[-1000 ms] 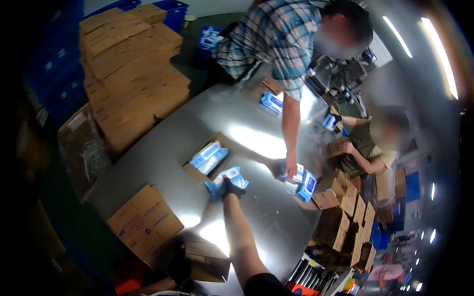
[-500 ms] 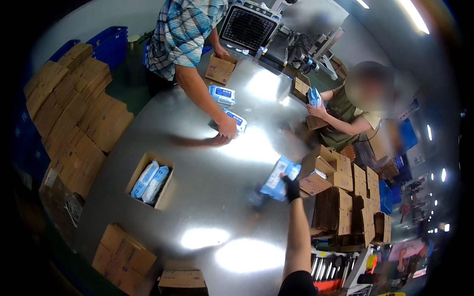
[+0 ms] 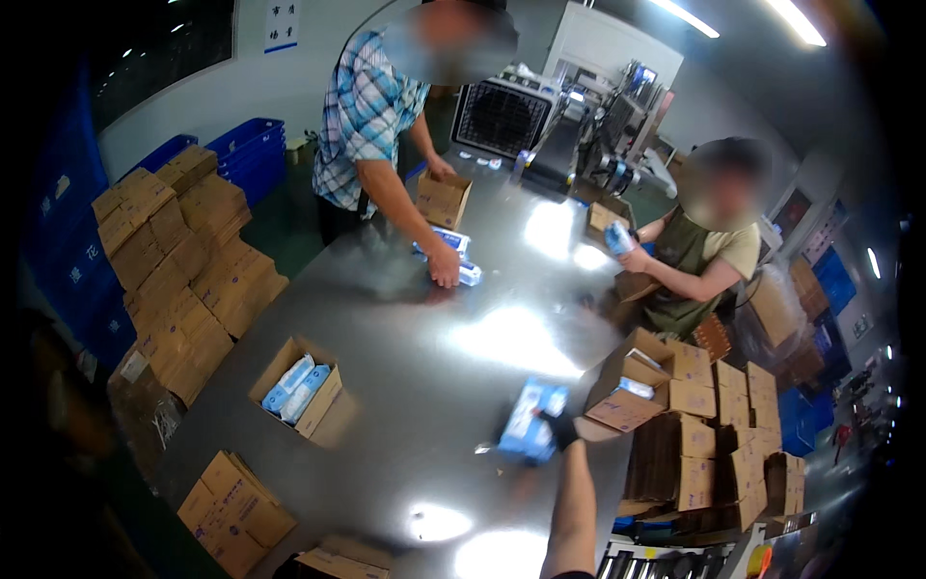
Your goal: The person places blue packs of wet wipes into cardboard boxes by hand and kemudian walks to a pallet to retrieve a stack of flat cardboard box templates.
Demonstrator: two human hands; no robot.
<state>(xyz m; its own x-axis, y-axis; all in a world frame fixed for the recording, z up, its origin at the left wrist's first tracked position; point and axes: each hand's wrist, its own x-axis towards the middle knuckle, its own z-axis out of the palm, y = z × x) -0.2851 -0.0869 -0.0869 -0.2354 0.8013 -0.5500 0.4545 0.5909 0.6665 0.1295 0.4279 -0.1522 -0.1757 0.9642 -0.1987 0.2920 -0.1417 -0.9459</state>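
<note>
Wipes pack [image 3: 524,427] in a one-edge grip, open carton close by

Near right, the black-gloved right hand [image 3: 561,431] is closed on the right edge of the blue-and-white pack; whether the pack touches the metal table [image 3: 386,386] cannot be told. The left hand is out of view. Held at one edge only, the soft pack could sag or twist loose, most likely through a shallow pinch.

Just right and slightly farther, an open carton [image 3: 619,412] stands with another pack [image 3: 637,387] showing inside; its rim could snag the knuckles, and stacked cartons [image 3: 693,442] crowd its right side. Across on the left, a second open carton [image 3: 322,410] holds two upright packs [image 3: 302,389].

Farther, a co-worker's hand [image 3: 444,266] covers part of two lying packs [image 3: 470,274], and that arm could block a long reach. Beyond stands a smaller carton [image 3: 442,201]; far right, another co-worker [image 3: 709,275] holds a pack.
</note>
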